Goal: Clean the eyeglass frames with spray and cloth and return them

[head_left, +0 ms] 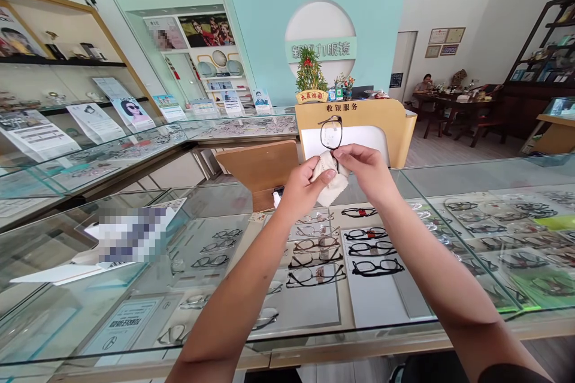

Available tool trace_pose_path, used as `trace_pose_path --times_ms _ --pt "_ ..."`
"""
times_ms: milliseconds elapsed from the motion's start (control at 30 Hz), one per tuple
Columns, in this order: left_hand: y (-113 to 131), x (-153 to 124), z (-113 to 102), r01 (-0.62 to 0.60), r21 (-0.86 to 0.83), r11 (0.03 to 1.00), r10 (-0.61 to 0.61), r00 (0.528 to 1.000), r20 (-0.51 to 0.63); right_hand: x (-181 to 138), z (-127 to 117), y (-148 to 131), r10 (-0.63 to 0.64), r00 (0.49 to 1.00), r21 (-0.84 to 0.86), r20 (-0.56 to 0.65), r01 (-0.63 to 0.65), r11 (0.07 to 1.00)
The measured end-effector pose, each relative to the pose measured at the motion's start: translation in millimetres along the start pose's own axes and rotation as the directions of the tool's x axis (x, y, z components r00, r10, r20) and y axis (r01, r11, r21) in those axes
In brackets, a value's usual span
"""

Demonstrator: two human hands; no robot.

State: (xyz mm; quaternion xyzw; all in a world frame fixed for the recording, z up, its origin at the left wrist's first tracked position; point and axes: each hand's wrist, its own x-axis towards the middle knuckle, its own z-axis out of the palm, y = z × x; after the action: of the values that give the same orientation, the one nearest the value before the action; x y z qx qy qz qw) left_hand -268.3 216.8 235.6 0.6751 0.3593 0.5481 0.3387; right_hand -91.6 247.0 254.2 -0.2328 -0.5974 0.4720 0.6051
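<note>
Both my hands are raised above the glass display counter (476, 176). My left hand (303, 182) is closed on a pale cleaning cloth (330, 188), pinching it against a pair of dark-framed glasses (331, 133). My right hand (363, 167) is closed on the glasses from the other side, holding them upright with one lens sticking up above the fingers. The other lens is hidden by the cloth and fingers.
Under the counter glass lie rows of several eyeglass frames (372, 248). A wooden cashier desk (359, 122) with a small potted plant (309, 75) stands ahead. Papers (130, 239) lie on the glass at left. A person sits at a table (444, 105) far right.
</note>
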Motion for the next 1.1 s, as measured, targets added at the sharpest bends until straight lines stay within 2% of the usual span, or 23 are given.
trace_pose_path --times_ms 67,200,267,333,467,533,667,800,867,1000,1100 --pt "0 0 0 -0.015 0.035 0.999 0.016 0.999 -0.043 -1 1 0 -0.006 1.0 0.0 0.005 0.006 1.0" --pt "4 -4 8 -0.099 0.102 0.99 0.119 0.969 -0.215 -4 6 -3 -0.013 0.999 -0.023 0.045 0.014 1.0" --pt "7 -6 10 -0.124 0.13 0.984 0.153 0.958 -0.245 -6 8 -6 -0.005 0.999 -0.017 0.05 0.005 1.0" --pt "10 -6 9 -0.138 0.137 0.981 0.164 0.966 -0.2 -7 7 -8 0.01 0.999 0.008 0.038 -0.01 1.0" --pt "11 -4 1 -0.128 0.102 0.986 0.128 0.992 0.012 -5 2 -10 0.006 1.0 0.013 -0.029 -0.006 1.0" --pt "10 -3 0 -0.116 0.085 0.99 0.112 0.993 0.046 -4 0 -8 0.009 0.999 0.015 -0.043 -0.009 1.0" --pt "5 -3 4 -0.107 0.083 0.991 0.115 0.987 -0.108 -4 5 -3 0.094 0.995 0.102 0.013 -0.095 0.99" --pt "1 -5 12 -0.156 0.13 0.979 0.186 0.948 -0.258 -8 14 -2 0.129 0.99 0.138 0.064 -0.137 0.981" --pt "0 -5 14 -0.149 0.107 0.983 0.172 0.95 -0.259 -10 15 -3 0.103 0.994 0.109 0.048 -0.108 0.988" --pt "3 -4 14 -0.106 0.056 0.993 0.114 0.978 -0.174 -9 12 -3 -0.008 1.0 0.032 -0.023 0.009 0.999" --pt "1 -2 11 -0.079 0.036 0.996 0.083 0.987 -0.135 -5 9 0 -0.052 0.999 0.008 -0.006 0.052 0.999"
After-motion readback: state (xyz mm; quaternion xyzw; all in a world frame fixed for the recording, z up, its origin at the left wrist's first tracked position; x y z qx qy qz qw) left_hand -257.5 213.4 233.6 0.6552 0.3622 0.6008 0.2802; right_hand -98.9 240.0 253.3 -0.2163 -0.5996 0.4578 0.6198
